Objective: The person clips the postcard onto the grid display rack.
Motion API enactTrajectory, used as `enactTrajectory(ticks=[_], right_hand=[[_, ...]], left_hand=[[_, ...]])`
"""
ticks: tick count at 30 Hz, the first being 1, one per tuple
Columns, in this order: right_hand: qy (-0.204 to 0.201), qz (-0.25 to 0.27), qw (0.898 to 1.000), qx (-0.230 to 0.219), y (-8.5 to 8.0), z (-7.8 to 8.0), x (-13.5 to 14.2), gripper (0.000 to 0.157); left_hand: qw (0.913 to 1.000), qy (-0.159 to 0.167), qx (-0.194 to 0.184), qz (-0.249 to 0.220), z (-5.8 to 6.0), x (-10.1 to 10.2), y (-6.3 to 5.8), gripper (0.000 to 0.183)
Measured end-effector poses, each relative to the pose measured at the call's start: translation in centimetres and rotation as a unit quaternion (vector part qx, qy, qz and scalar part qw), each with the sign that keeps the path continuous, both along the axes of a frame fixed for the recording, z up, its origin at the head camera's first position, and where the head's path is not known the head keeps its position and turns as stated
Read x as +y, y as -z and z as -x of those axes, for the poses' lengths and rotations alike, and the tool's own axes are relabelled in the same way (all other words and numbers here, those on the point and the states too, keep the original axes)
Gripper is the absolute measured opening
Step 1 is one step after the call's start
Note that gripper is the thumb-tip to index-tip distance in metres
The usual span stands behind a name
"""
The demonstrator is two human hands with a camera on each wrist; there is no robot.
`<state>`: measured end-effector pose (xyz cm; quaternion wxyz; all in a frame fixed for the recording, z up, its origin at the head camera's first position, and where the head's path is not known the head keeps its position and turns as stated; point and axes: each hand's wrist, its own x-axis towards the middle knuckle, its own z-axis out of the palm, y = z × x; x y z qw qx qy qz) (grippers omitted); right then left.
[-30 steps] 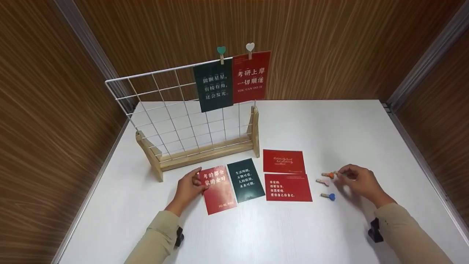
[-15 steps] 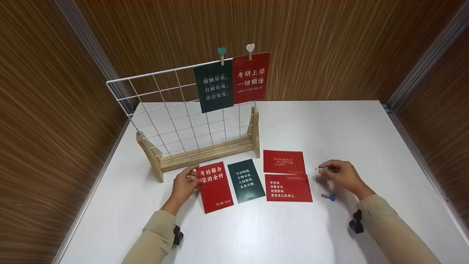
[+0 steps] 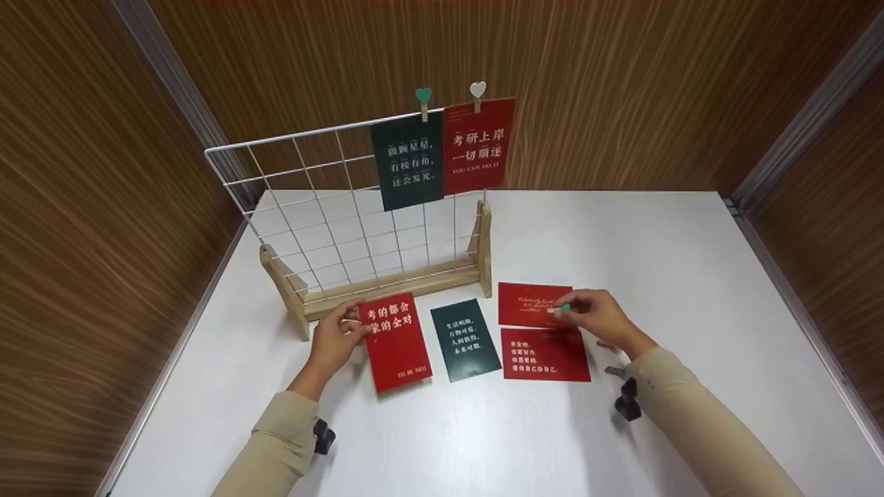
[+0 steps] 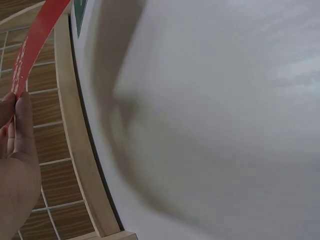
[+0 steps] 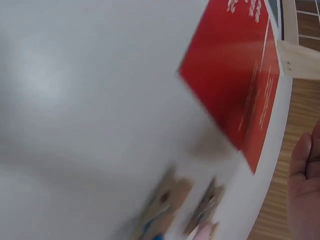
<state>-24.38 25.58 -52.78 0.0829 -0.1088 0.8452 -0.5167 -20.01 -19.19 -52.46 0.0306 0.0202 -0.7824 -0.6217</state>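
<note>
My left hand (image 3: 336, 338) pinches the left edge of a red card (image 3: 399, 352) with white lettering. In the left wrist view the same card (image 4: 39, 42) stands up between thumb and fingers, raised off the table. Over the red cards on the right, my right hand (image 3: 599, 319) pinches a small wooden clothespin (image 3: 565, 307) with a green heart. The wire grid rack (image 3: 324, 214) on its wooden stand is behind the left hand. A green card (image 3: 407, 162) and a red card (image 3: 478, 148) hang at its upper right under heart clothespins.
On the white table lie a green card (image 3: 466, 340) and two red cards, one upper (image 3: 521, 293) and one lower (image 3: 544, 373). Loose clothespins, one blue (image 5: 162, 205) and one pink (image 5: 205, 210), lie beside them, partly hidden by the right arm in the head view. Wood-grain panels surround the table.
My right hand has moved left from the loose clothespins, carrying the green-heart clothespin over the red cards. My left hand has raised its red card and shifted it slightly left.
</note>
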Motion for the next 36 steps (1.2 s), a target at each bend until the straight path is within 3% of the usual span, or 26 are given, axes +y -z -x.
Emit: enactTrajectory(ticks=[3, 5, 8, 13, 18, 23, 36], right_hand=[[-0.025, 0.011, 1.0, 0.016, -1.0, 0.0, -1.6, 0.021], [-0.034, 0.01, 0.999, 0.019, -1.7, 0.0, -2.6, 0.021], [-0.045, 0.009, 0.999, 0.021, -3.4, -0.4, -4.2, 0.022], [-0.068, 0.022, 0.997, 0.041, -2.7, 0.7, -5.7, 0.019], [-0.066, 0.035, 0.997, 0.031, -1.8, 2.1, -7.1, 0.02], [-0.097, 0.066, 0.992, 0.05, -2.5, 2.7, -9.3, 0.02], [-0.134, 0.06, 0.987, 0.059, -5.6, 3.7, -14.5, 0.019]], left_hand=[[1.0, -0.007, -0.001, 0.004, 0.0, -0.2, -0.2, 0.049], [0.9999, -0.013, -0.002, -0.002, 0.3, -0.6, 0.5, 0.05], [0.9999, -0.013, 0.001, -0.002, 0.3, -0.8, 0.5, 0.051], [0.9998, -0.011, 0.014, 0.013, 0.3, -1.1, 0.1, 0.052], [0.9993, -0.003, 0.029, 0.022, 0.4, -1.2, -0.7, 0.053], [0.9984, 0.0, 0.049, 0.03, 0.4, -1.3, -1.4, 0.052], [0.9992, -0.015, 0.033, 0.014, 1.0, -2.1, -3.5, 0.053]])
